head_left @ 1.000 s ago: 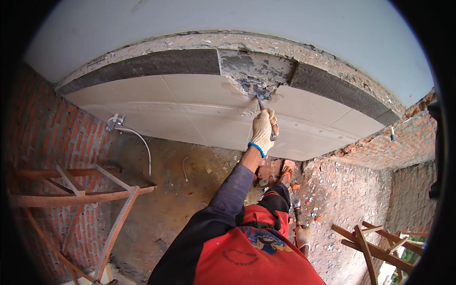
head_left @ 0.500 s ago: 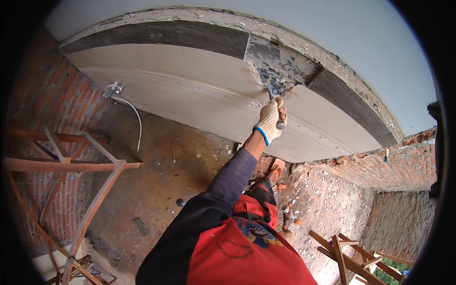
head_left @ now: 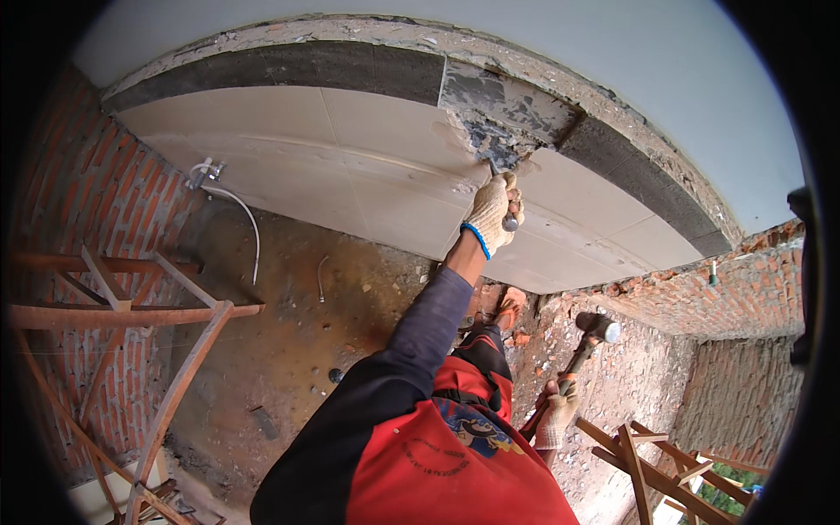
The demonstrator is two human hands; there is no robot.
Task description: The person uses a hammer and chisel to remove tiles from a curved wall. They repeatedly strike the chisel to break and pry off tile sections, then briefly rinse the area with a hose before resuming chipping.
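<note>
My left hand (head_left: 495, 208), in a cream knit glove with a blue cuff, is wrapped round a chisel (head_left: 495, 166). The chisel's tip meets the broken edge of the tiled wall (head_left: 394, 140), where tile is chipped away and dark grey mortar (head_left: 497, 140) shows. Its struck end pokes out below my fist. Lower right, my right hand (head_left: 557, 416), also gloved, grips the handle of a hammer (head_left: 600, 328). The hammer's head is raised, pointing up and to the right, well apart from the chisel.
Wooden trestle frames stand at left (head_left: 131, 311) and lower right (head_left: 647, 464). A white hose (head_left: 254, 232) hangs from a wall tap (head_left: 206, 172). Rubble (head_left: 604, 376) litters the floor near my feet. Bare brick walls (head_left: 105, 192) flank the tiled one.
My right hand has risen with the hammer, whose head has swung up and to the right from low beside my body. The left hand and chisel stay nearly in place.
</note>
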